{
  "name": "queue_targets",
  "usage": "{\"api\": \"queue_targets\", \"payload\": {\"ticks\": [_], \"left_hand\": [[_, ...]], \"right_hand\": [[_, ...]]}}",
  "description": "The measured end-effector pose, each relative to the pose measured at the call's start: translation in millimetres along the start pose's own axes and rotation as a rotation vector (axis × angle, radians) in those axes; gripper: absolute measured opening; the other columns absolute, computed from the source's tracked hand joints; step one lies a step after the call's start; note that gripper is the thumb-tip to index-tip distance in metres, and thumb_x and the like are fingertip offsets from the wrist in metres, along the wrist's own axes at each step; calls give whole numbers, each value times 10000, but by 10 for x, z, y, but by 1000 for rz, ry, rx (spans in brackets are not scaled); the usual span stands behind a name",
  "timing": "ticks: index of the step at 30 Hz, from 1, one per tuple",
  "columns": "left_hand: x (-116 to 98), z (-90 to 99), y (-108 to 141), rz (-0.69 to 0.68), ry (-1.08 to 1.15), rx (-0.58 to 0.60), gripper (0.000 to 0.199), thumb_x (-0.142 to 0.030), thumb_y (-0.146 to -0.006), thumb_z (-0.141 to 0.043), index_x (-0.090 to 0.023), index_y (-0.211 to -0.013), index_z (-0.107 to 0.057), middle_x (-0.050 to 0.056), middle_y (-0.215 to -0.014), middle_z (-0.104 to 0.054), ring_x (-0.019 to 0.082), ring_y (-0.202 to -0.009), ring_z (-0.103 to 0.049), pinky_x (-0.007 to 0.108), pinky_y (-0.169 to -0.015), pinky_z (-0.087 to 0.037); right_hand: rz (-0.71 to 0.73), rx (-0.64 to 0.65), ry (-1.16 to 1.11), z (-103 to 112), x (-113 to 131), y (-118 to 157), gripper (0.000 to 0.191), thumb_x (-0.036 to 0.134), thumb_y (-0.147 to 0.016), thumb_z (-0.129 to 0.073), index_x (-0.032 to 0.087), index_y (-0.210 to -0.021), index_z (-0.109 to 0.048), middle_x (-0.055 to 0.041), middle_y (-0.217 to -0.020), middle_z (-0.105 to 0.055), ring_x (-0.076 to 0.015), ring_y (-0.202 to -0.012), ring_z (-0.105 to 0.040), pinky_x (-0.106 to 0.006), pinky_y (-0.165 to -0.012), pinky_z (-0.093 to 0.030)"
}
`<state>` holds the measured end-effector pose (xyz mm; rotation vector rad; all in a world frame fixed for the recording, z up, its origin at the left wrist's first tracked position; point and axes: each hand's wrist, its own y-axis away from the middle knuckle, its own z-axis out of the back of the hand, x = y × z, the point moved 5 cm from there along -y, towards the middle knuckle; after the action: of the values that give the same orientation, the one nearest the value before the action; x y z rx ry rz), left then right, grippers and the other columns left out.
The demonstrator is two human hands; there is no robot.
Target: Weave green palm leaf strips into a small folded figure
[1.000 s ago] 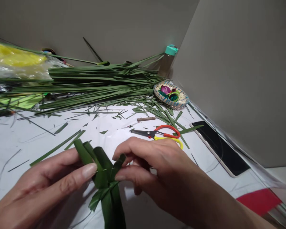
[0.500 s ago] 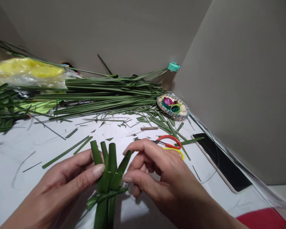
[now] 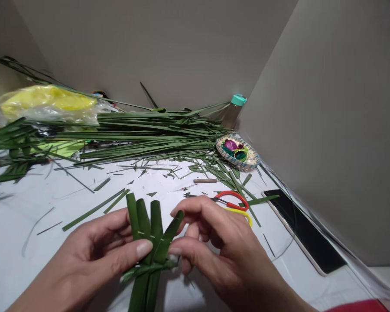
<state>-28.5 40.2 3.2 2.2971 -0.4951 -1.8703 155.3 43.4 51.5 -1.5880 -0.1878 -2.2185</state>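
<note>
A bundle of broad green leaf strips (image 3: 156, 219) stands upright between my hands, its tops fanned apart. A row of pale stitches crosses the strips, and a narrower twisted strip wraps around them lower down. My left hand (image 3: 100, 253) pinches the bundle from the left, thumb flat on the front and fingers behind. At the right side, my right hand (image 3: 214, 247) has its thumb and curled fingers on the rightmost slanting strip. A needle or thread in the right fingers cannot be made out. The lower ends run out of view.
Scissors (image 3: 232, 200) with red and yellow handles lie beyond my right hand, near a wooden-handled tool (image 3: 204, 180). A phone (image 3: 303, 232) lies at right. Behind are a woven basket (image 3: 252, 161), a bottle (image 3: 231, 116), long leaves (image 3: 156, 130) and a plastic bag (image 3: 48, 102).
The whole view has shifted slightly, so things sit a little lower. My left thumb now lies lower on the bundle, showing more stitches; my right thumb has come onto the right strip.
</note>
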Motion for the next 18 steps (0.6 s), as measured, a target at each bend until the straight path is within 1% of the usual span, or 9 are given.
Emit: {"api": "queue_targets", "payload": {"ticks": [3, 8, 10, 12, 14, 16, 18], "left_hand": [[-34, -63, -34, 1, 19, 7, 479, -460, -633, -872, -307, -1086, -840, 53, -842, -876, 417, -1024, -784, 453, -844, -667], [65, -34, 13, -5, -5, 5, 429, -389, -649, -892, -295, -1065, -851, 48, -834, -876, 399, -963, -799, 424, -806, -674], [117, -8, 33, -5, -35, 24, 382, -336, -666, -910, -318, -1044, -857, 26, -874, -879, 352, -894, -810, 368, -758, -677], [152, 2, 33, -10, -42, 64, 320, -297, -697, -918, -369, -1003, -858, -18, -916, -877, 273, -837, -811, 282, -729, -666], [166, 0, 20, -22, -28, 99, 271, -283, -731, -912, -423, -956, -854, -66, -925, -870, 200, -809, -800, 209, -730, -644], [171, -7, 11, -30, -25, 111, 253, -274, -740, -911, -442, -920, -852, -84, -914, -864, 174, -808, -791, 188, -748, -635], [173, -9, 19, -26, -39, 103, 255, -283, -735, -914, -435, -930, -852, -78, -915, -861, 180, -821, -787, 197, -763, -637]], "right_hand": [[19, 13, 119, -2, 29, -14, 185, 133, -861, -688, 225, -1014, -637, 89, -652, -599, -90, -580, -566, -206, -556, -386], [34, 53, 85, -30, 74, -32, 146, 84, -831, -691, 215, -863, -634, 84, -718, -557, -67, -615, -491, -174, -584, -374], [4, 51, 63, -38, 66, -27, 201, 47, -810, -683, 226, -891, -637, 92, -708, -553, -67, -617, -489, -169, -578, -364], [-25, 45, 52, -45, 51, -15, 243, 31, -795, -698, 231, -919, -637, 101, -689, -540, -65, -601, -489, -165, -559, -355], [27, 32, 94, -52, 69, 0, 186, 50, -823, -708, 215, -855, -628, 94, -684, -538, -63, -610, -495, -161, -583, -366], [89, 28, 157, -66, 86, 12, 162, 78, -859, -700, 197, -782, -622, 75, -700, -567, -64, -635, -515, -161, -631, -390], [104, -1, 203, -65, 84, 16, 156, 95, -863, -686, 192, -755, -630, 62, -698, -582, -71, -642, -533, -165, -643, -404]]}}
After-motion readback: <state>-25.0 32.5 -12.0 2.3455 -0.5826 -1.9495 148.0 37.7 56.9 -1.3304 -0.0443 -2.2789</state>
